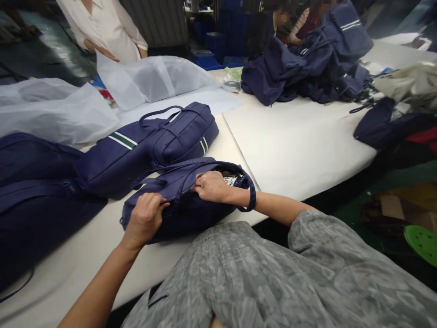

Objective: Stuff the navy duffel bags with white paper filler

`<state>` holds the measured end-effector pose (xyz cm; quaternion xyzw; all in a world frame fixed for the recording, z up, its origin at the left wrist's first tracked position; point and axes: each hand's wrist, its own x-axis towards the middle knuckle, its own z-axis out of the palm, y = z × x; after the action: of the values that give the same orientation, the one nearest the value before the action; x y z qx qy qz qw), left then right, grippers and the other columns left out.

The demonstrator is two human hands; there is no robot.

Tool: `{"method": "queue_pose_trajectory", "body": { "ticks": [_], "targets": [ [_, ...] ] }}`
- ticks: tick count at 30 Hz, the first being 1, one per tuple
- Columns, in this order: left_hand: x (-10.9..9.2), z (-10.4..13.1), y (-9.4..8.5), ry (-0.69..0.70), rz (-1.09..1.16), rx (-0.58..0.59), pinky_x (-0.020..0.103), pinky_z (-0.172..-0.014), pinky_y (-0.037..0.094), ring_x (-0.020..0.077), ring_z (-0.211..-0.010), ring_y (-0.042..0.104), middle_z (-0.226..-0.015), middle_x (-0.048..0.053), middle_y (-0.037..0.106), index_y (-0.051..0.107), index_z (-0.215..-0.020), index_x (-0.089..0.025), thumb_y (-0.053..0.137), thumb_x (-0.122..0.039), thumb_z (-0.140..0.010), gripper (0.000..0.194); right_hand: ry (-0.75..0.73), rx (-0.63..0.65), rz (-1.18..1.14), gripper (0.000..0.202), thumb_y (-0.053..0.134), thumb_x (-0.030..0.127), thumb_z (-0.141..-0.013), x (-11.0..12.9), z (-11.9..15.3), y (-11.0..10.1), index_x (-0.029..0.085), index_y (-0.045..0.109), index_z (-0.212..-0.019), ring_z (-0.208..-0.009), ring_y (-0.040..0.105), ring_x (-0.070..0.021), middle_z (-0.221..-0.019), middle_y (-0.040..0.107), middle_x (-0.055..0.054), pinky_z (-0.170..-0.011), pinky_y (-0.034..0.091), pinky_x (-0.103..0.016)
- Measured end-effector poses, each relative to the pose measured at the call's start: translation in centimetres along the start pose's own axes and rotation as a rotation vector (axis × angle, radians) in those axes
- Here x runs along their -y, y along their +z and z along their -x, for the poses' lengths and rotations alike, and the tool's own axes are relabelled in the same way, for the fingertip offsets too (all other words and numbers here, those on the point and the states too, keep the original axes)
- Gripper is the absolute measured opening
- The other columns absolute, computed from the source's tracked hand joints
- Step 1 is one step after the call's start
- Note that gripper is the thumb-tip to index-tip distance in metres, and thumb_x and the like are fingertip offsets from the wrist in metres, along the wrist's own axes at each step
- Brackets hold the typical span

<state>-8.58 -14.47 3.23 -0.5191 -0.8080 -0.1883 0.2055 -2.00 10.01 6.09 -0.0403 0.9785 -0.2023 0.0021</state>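
A navy blue bag (208, 216) lies on the white table right in front of me, its right end gaping with shiny silvery stuffing (232, 178) inside. My left hand (145, 216) is closed on the near left part of the bag's top edge. Farther right along the same opening, my right hand (211, 186) pinches the bag's edge; whether a zipper pull sits between those fingers I cannot tell. One strap of the bag loops over my right wrist. Just beyond lie stuffed navy bags (186, 132) with green and white stripes.
More navy bags (37, 214) fill the table's left side. Translucent plastic bags (157, 79) lie at the back, by a person in a white shirt (105, 27). A heap of navy bags (307, 64) is at the back right, near another person. A green stool (423, 243) stands low right.
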Motion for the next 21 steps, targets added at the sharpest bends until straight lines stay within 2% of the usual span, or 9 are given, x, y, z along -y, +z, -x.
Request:
{"method": "queue_pose_trajectory", "body": {
  "ticks": [8, 13, 16, 18, 21],
  "targets": [
    [-1.0, -1.5, -0.6, 0.116, -0.063, -0.068, 0.033, -0.071, 0.044, 0.0196, -0.073, 0.055, -0.079, 0.005, 0.058, 0.050, -0.083, -0.018, 0.062, -0.012, -0.088, 0.014, 0.126, -0.043, -0.023, 0.023, 0.060, 0.033, -0.093, -5.8, 3.8, -1.9, 0.020, 0.078, -0.085, -0.087, 0.063, -0.0150, -0.092, 0.073, -0.002, -0.072, 0.037, -0.026],
    [0.2, -0.6, -0.3, 0.080, -0.043, -0.089, 0.033, -0.071, 0.047, 0.0195, -0.071, 0.057, -0.079, 0.004, 0.059, 0.051, -0.083, -0.020, 0.062, -0.018, -0.088, 0.012, 0.305, -0.124, 0.121, 0.029, 0.056, 0.035, -0.094, -11.5, 7.0, -2.8, 0.019, 0.076, -0.081, -0.086, 0.063, -0.0156, -0.094, 0.072, -0.003, -0.068, 0.037, -0.027],
    [0.7, 0.5, -0.1, -0.005, -0.028, -0.088, 0.034, -0.069, 0.048, 0.0210, -0.071, 0.059, -0.080, 0.002, 0.060, 0.052, -0.084, -0.023, 0.059, -0.025, -0.090, 0.009, 0.405, -0.169, 0.093, 0.030, 0.056, 0.036, -0.093, -15.0, 8.6, -2.5, 0.019, 0.077, -0.079, -0.086, 0.062, -0.0151, -0.094, 0.071, -0.003, -0.068, 0.037, -0.027],
    [0.9, 1.4, 0.0, -0.097, 0.007, -0.049, 0.038, -0.070, 0.049, 0.0237, -0.073, 0.059, -0.082, 0.001, 0.060, 0.053, -0.084, -0.027, 0.057, -0.032, -0.090, 0.008, 0.499, -0.155, -0.073, 0.025, 0.062, 0.034, -0.088, -16.8, 9.3, -1.7, 0.018, 0.077, -0.077, -0.083, 0.061, -0.0144, -0.090, 0.072, -0.003, -0.068, 0.039, -0.026],
    [1.4, 3.1, 0.4, -0.322, 0.113, 0.056, 0.047, -0.079, 0.049, 0.0302, -0.083, 0.059, -0.086, 0.002, 0.059, 0.052, -0.085, -0.031, 0.054, -0.041, -0.086, 0.010, 0.645, -0.072, -0.588, 0.023, 0.069, 0.033, -0.081, -18.5, 9.6, 0.4, 0.012, 0.075, -0.074, -0.064, 0.056, -0.0112, -0.070, 0.068, -0.004, -0.061, 0.042, -0.023]
  ]
}}
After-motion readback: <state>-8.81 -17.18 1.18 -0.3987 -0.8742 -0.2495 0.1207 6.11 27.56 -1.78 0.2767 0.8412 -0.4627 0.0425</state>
